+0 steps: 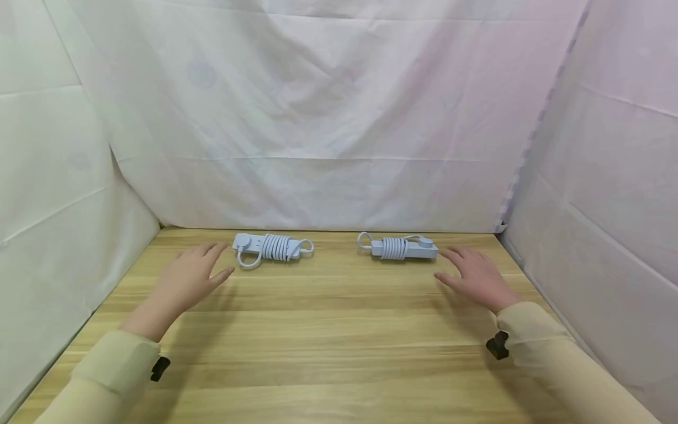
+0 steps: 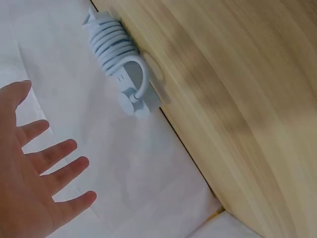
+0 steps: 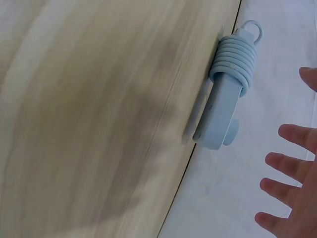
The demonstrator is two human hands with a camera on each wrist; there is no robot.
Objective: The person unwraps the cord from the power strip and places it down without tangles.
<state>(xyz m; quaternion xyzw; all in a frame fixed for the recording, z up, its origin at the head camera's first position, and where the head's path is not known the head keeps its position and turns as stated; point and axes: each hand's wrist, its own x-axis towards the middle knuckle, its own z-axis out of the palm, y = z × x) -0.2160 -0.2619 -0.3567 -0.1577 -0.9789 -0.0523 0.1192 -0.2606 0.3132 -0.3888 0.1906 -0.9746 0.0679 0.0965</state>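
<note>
1. First power strip: I find it left of centre in the head view, near the table's far edge. Its pale cable is wound around the body; a round plug sits at its left end.
2. Second power strip: I record it right of centre, well apart from the first, likewise wrapped in its cable, with a round plug at its right end.
3. Left hand: left of the first strip, near it, holding nothing. The left wrist view shows me the fingers spread and clear of the strip.
4. Right hand: right of the second strip, near its end and holding nothing. The right wrist view shows me spread fingers, apart from the strip.
5. Sleeves: both pale; I note a small black object at the left cuff, another at the right.
6. Surroundings: wood-grain table across the lower frame; white cloth behind and at both sides.
</note>
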